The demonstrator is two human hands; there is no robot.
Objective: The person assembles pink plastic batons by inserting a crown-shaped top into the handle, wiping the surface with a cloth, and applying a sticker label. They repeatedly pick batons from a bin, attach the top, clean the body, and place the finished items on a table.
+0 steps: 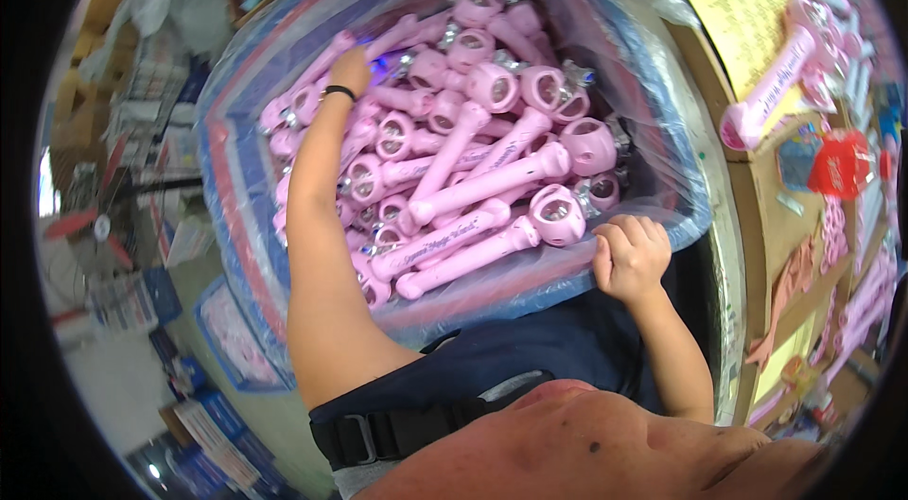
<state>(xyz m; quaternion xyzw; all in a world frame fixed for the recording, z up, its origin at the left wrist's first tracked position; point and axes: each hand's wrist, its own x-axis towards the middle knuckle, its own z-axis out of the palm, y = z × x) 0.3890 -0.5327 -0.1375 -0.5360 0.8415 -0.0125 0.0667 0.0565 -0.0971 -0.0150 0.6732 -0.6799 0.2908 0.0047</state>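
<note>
Crate (216, 159), blue with red bands, lined with clear plastic: landmark for all places below.

Contents: pink wands (445, 159), many, heaped inside the crate, lying at mixed angles. Hollow round heads face chiefly up and toward the crate's right and far walls; silvery crinkled material (619, 136) shows beside several heads.

Front wand (470, 261): just inside the crate's near wall; long axis runs left to right, rising slightly away from the person; head toward the crate's right wall, plain end toward the left.

Left grip (350, 71): inside the crate, toward its far left, black wristband (339, 91) behind it. A slanting pink handle (320, 63) lies just beside it, a blue glow (380, 70) on its other side. Fingers hidden; whether it holds a wand cannot be told.

Right grip (632, 256): closed over the crate's rim at the near right corner.

Right of the crate: worktop (761, 207), bearing a yellow sheet (733, 3) and a single wand (777, 79), flared end toward the crate, long axis slanting away.

Left of the crate: smaller blue basket (210, 315) with pink pieces (236, 334); farther left, a red-bladed fan (99, 228).
</note>
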